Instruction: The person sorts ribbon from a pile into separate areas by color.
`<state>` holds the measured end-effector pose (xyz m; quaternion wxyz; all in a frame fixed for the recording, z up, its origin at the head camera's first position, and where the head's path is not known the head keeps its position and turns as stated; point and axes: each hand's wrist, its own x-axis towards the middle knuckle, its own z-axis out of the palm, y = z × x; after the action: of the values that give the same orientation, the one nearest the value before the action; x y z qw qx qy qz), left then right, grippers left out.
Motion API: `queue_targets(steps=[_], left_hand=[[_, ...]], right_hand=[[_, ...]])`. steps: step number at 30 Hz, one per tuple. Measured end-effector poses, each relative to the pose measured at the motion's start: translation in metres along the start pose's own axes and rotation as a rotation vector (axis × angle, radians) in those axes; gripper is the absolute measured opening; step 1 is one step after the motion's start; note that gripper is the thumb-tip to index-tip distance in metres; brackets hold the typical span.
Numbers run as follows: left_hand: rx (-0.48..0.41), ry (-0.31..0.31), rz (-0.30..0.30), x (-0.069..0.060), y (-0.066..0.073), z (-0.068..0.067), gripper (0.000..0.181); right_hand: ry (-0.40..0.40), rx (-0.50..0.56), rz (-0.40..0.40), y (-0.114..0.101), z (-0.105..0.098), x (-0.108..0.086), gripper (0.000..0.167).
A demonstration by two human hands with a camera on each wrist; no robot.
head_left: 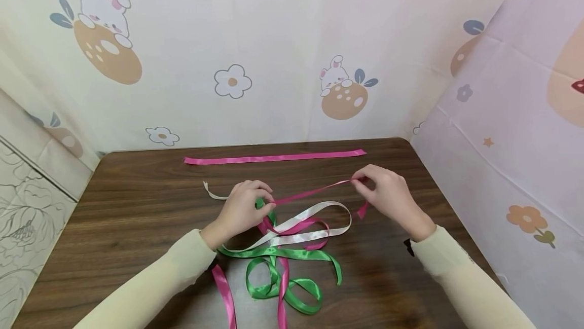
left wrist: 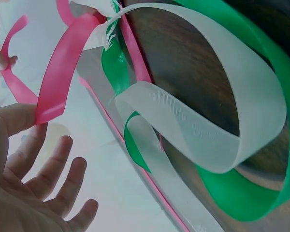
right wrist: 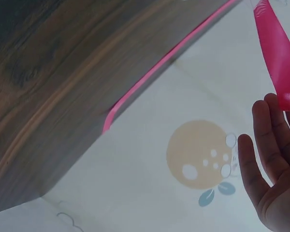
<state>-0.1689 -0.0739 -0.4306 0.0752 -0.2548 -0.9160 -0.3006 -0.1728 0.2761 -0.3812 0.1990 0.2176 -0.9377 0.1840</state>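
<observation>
Your left sleeve (head_left: 155,278) and right sleeve (head_left: 465,273) lie nearest the head camera, one reaching in from each side of the near part of the table (head_left: 388,293). Both are pale cream.

Your left hand (head_left: 244,207) is near the middle of the table. Its thumb and index finger pinch the pink ribbon (head_left: 312,193); the left wrist view shows the other three fingers spread and holding nothing.

Your right hand (head_left: 385,194) is nearer the right edge of the table. Its thumb and fingertips pinch the same pink ribbon. The section between your hands is drawn out nearly straight and rises slightly toward the right; a short pink tail (head_left: 362,210) hangs below your right hand.

Between and below your hands, a white ribbon (head_left: 298,239), a green ribbon (head_left: 303,254) and pink lengths meet in a gathered cluster. The white ribbon forms a long loop toward the right edge. The green ribbon curls in loops toward the near edge, with one end pointing right. Two pink lengths run down toward the near edge; you cannot tell whether they belong to the piece in your fingers.

A separate pink strip (head_left: 274,158) lies flat, close to and roughly parallel with the far edge. Beyond that edge hangs a pale cloth (head_left: 283,25) printed with rabbits and flowers.
</observation>
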Motion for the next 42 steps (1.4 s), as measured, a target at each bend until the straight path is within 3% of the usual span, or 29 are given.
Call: queue_targets(steps=[15, 24, 33, 42], left_hand=[[-0.046, 0.058, -0.029, -0.007, -0.011, -0.023, 0.004], [-0.075, 0.082, -0.055, -0.013, -0.014, -0.040, 0.003], [-0.060, 0.128, -0.064, -0.019, -0.023, -0.058, 0.004], [-0.003, 0.149, -0.078, -0.028, -0.036, -0.062, 0.004]], right_hand=[[0.053, 0.014, 0.092, 0.013, -0.018, -0.004, 0.011], [0.086, 0.008, 0.100, 0.024, -0.025, -0.005, 0.010], [0.091, 0.009, 0.135, 0.033, -0.027, -0.007, 0.009], [0.095, 0.019, 0.161, 0.037, -0.030, -0.006, 0.008]])
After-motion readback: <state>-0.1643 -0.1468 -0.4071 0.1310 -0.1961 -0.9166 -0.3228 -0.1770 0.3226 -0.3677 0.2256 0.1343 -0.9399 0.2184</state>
